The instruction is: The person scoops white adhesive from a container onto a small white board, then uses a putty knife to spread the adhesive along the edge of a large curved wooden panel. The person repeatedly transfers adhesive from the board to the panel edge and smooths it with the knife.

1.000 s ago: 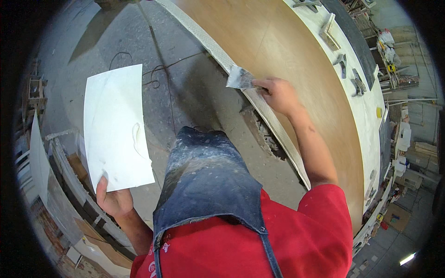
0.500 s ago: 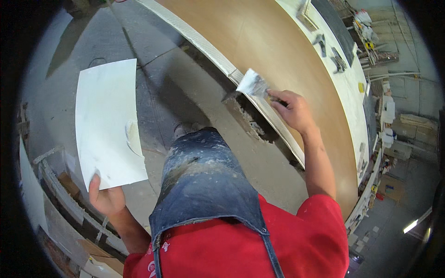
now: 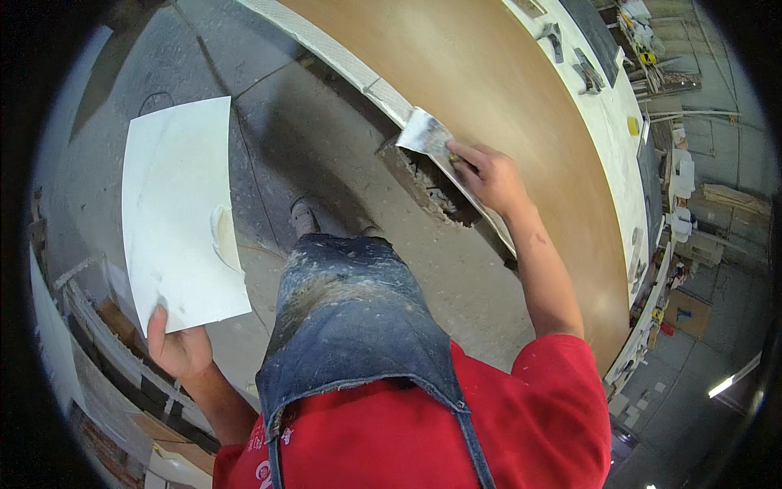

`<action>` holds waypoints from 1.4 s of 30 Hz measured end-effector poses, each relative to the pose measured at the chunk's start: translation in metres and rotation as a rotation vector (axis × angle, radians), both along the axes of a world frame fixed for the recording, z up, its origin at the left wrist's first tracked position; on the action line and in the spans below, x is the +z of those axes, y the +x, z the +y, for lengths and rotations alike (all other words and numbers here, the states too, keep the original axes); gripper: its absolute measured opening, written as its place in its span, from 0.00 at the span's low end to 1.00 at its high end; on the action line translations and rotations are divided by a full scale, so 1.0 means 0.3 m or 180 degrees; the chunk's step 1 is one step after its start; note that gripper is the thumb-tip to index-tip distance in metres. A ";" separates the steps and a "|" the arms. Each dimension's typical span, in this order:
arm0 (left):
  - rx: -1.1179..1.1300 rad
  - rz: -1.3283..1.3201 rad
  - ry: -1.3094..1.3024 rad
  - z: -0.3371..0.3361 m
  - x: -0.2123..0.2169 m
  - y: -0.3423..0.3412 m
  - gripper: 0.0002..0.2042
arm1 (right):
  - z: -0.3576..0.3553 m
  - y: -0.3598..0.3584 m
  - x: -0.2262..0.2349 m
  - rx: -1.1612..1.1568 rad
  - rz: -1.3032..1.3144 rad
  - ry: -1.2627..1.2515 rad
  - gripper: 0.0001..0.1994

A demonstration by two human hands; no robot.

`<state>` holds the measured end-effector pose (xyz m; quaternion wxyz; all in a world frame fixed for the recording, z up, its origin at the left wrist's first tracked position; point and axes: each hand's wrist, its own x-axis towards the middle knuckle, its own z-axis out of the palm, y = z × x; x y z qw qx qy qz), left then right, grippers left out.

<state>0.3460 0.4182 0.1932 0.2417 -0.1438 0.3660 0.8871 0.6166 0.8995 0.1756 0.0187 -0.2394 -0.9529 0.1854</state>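
A white rectangular board (image 3: 175, 187) is held out at the left by my left hand (image 3: 181, 349), thumb on top and fingers beneath its near corner. A small mound of pale filler (image 3: 223, 238) sits by the board's right edge. My right hand (image 3: 490, 175) grips the dark handle of a putty knife (image 3: 423, 132). Its wide smeared blade lies against the white edge strip (image 3: 376, 88) of a large brown curved panel (image 3: 464, 81). Whether the blade presses on the strip or just hovers over it, I cannot tell.
Black clamps (image 3: 588, 73) rest on the white surface beyond the panel. A dusty floor (image 3: 456, 301) with a cable (image 3: 259, 183) stretches below. White-caked framing (image 3: 122, 342) stands at lower left. My stained denim apron (image 3: 342, 318) hangs between my arms.
My right hand and the putty knife have shifted left and slightly away from me along the panel's edge strip. The board in my left hand has drifted slightly left and up.
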 end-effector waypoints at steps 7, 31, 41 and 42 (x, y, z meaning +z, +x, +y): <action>0.0225 0.0058 -0.0074 0.054 0.007 0.261 0.32 | 0.004 0.323 0.053 -0.0595 -0.0052 -0.0013 0.18; -0.0142 0.0256 0.0084 0.147 0.047 0.816 0.31 | -0.028 0.844 0.108 -0.0615 0.0149 -0.0152 0.18; -0.0253 0.0221 0.0039 0.116 0.038 0.935 0.32 | -0.036 0.872 -0.014 0.0055 -0.0171 -0.0107 0.16; -0.0226 0.0226 0.0071 0.102 0.032 0.958 0.32 | -0.029 0.942 0.003 0.0005 -0.0318 -0.0054 0.16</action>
